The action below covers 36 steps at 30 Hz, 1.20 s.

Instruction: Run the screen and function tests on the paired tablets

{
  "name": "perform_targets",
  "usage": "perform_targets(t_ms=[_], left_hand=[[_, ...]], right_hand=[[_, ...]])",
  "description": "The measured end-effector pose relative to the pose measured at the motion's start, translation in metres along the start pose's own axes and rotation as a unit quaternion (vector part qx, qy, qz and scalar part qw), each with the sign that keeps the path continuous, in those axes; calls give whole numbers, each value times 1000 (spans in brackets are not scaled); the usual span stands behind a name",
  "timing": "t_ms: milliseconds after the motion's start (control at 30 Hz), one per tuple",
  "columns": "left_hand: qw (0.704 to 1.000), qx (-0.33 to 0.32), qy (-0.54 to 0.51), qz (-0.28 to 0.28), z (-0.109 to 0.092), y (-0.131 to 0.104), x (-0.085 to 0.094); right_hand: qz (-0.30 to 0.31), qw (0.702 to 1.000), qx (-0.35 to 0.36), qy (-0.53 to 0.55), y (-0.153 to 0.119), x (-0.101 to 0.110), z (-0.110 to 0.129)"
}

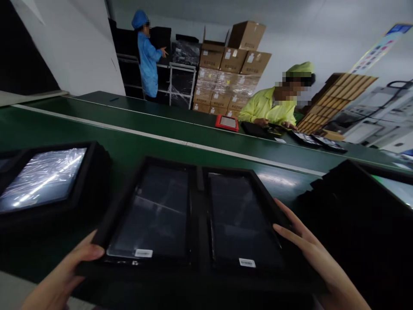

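Between both hands is a black foam tray (202, 224) with two side-by-side recesses. A dark glossy screen panel (155, 211) lies in the left recess and a second screen panel (241, 219) in the right one. Each panel carries a small white barcode label near its lower edge. My left hand (72, 262) grips the tray's lower left side, thumb on top of the rim. On the right side, my right hand (303, 241) clasps the edge with thumb and fingers. The undersides of both hands are partly hidden.
To the left stands a stack of black trays (93, 181) with a film-wrapped screen on top; another black tray stack (351, 224) rises at the right. Across the green bench (155, 125), a person in yellow (271, 103) works near a red-framed tablet (227, 122). A person in blue stands behind.
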State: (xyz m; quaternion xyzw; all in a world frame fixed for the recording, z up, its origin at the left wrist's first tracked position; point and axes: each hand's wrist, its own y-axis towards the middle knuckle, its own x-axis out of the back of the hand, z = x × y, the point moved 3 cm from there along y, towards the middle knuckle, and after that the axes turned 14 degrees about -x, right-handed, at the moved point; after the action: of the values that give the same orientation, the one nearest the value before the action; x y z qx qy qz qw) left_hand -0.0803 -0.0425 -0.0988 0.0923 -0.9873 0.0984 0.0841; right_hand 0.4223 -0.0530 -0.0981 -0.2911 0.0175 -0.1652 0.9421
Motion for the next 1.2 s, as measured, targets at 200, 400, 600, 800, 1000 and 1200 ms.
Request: perform_targets(t_ms=[200,400,600,800,1000,1200], left_hand=[[970,-194,119,86,-27,28,-37],[857,-265,345,276,-72,51,-118],[698,-291,505,415,-56,58,-238],[691,-283,555,366,-50,82,-242],[680,-360,574,279,-63,129,-257],[659,-406,567,281,-70,154,-281]], right_hand=[[-187,946,143,-223,28,36,-36],[-252,807,312,-433,63,22,-46],[-284,786,357,-418,55,-16,-41],[-260,800,340,-420,52,-12,-41],[-244,819,309,-418,103,-12,-16],[-256,826,306,-398,118,-22,-3]])
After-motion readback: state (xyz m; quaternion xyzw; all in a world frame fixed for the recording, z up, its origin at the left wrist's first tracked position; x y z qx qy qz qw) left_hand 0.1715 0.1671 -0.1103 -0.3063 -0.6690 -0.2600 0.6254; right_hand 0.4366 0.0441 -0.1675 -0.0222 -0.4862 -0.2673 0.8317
